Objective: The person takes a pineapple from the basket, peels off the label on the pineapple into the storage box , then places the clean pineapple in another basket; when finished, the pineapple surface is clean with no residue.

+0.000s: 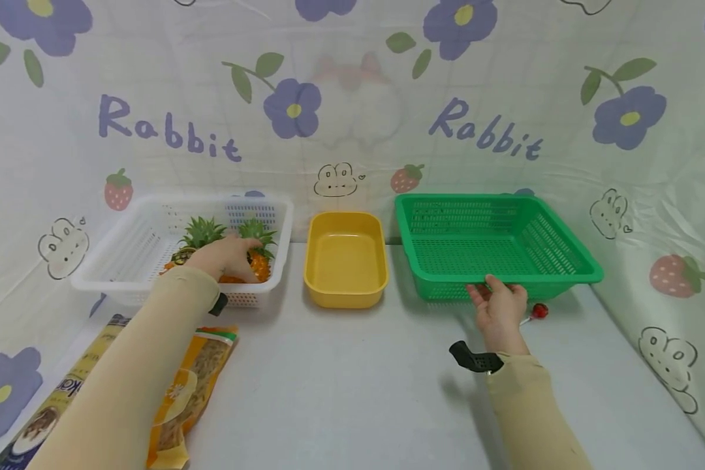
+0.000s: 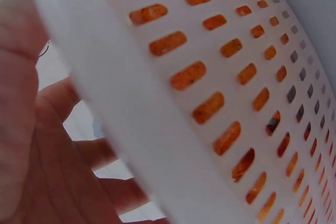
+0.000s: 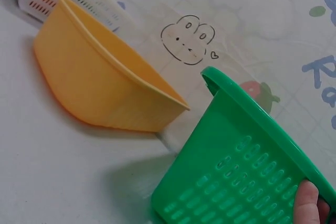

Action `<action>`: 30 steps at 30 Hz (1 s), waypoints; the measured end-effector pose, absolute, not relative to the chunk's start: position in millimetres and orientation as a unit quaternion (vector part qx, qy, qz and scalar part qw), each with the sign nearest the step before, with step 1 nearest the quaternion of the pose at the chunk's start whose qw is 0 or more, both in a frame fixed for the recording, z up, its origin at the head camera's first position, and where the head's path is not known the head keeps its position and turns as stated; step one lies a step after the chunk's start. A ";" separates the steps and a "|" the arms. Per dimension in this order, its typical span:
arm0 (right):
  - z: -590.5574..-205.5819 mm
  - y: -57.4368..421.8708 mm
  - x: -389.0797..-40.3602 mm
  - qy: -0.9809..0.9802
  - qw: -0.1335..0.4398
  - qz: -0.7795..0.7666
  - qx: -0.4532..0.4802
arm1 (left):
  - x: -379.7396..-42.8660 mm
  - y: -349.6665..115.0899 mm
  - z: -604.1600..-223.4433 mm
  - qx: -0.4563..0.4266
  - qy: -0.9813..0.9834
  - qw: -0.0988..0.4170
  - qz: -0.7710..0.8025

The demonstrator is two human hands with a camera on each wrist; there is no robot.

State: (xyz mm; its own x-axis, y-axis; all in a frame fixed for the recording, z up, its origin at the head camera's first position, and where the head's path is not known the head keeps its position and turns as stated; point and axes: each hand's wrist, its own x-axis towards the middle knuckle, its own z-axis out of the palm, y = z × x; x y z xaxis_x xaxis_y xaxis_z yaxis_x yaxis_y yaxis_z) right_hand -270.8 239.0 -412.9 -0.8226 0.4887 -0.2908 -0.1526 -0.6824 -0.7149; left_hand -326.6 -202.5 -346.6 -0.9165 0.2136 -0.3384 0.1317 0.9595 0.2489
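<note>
My left hand [image 1: 229, 258] reaches into the white basket [image 1: 111, 282], its fingers spread at the right one of two pineapples [image 1: 260, 264]. The other pineapple [image 1: 202, 234] lies to its left, partly behind the hand. Up close in the left wrist view, the fingers extend past the basket's rim, and orange fruit [image 2: 189, 74] shows through the slots. My right hand [image 1: 502, 310] touches the front of the green basket [image 1: 446, 287], fingertips just under its rim. Right beside that hand lies a red lollipop [image 1: 539, 311] on the table.
A yellow tub [image 1: 345, 297] stands between the two baskets. At the front left, an orange bag [image 1: 202, 365] and a long printed packet [image 1: 53, 405] lie partly under my left arm. A printed cloth [image 1: 352, 117] hangs behind everything.
</note>
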 end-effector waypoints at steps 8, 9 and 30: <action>-413.0 241.1 -270.3 -0.343 0.165 0.894 -0.239 | -330.2 -197.9 -350.5 0.088 0.976 0.174 0.092; -413.2 241.3 -270.2 -0.342 0.163 0.895 -0.237 | -330.0 -197.4 -350.8 0.088 0.976 0.173 0.095; -412.8 241.1 -270.0 -0.346 0.170 0.895 -0.223 | -334.9 -200.8 -359.3 0.095 0.984 0.130 0.076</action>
State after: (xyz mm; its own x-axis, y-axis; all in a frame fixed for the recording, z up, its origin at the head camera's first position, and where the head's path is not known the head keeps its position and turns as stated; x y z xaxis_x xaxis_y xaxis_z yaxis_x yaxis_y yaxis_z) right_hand -270.0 241.1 -412.8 -0.8431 0.4580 -0.2819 -0.1494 -0.7030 -0.6953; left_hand -334.9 -200.8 -359.3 -0.9483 0.2062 -0.2412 0.1666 0.9705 0.1745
